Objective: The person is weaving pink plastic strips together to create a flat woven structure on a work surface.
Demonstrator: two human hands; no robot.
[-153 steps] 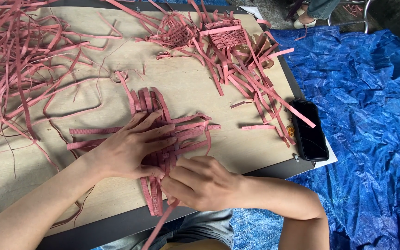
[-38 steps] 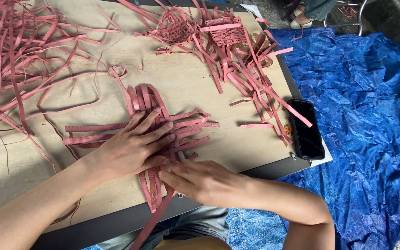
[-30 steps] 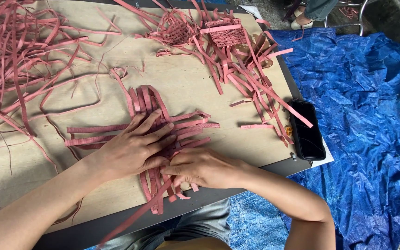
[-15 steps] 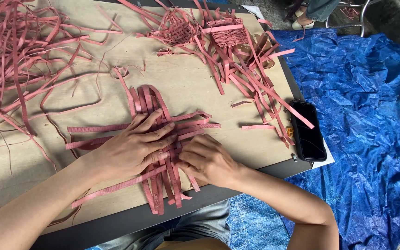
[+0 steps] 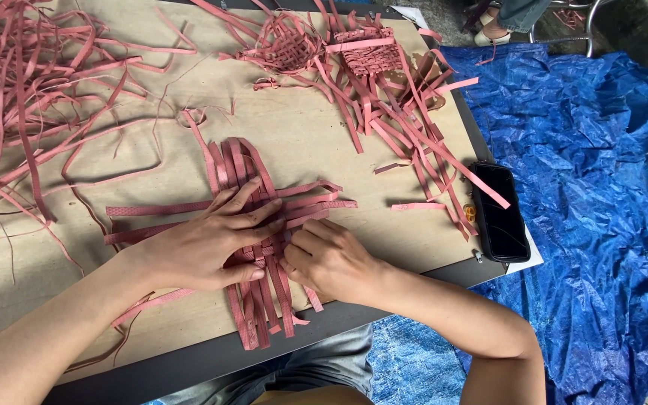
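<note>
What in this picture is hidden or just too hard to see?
All in the head view:
- The middle of the woven pink strips lies under the left hand and right hand, so the crossings there are hidden.
- The loose strip pile is cut off by the left and top edges.
- A person's foot at the top edge shows only partly.
- The black phone has a dark screen that shows nothing.

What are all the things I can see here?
Woven mat: one, pink, board's middle, under both hands.
Loose strips: many, pink, piled top left.
Finished weaves: two, pink, top middle.
Phone: one, black, board's right edge.
Board: one, tan wood.
Tarp: one, blue, on the right.
Another person's foot: top right.
Left hand: flat on the mat.
Right hand: fingers on the mat's strips.
</note>
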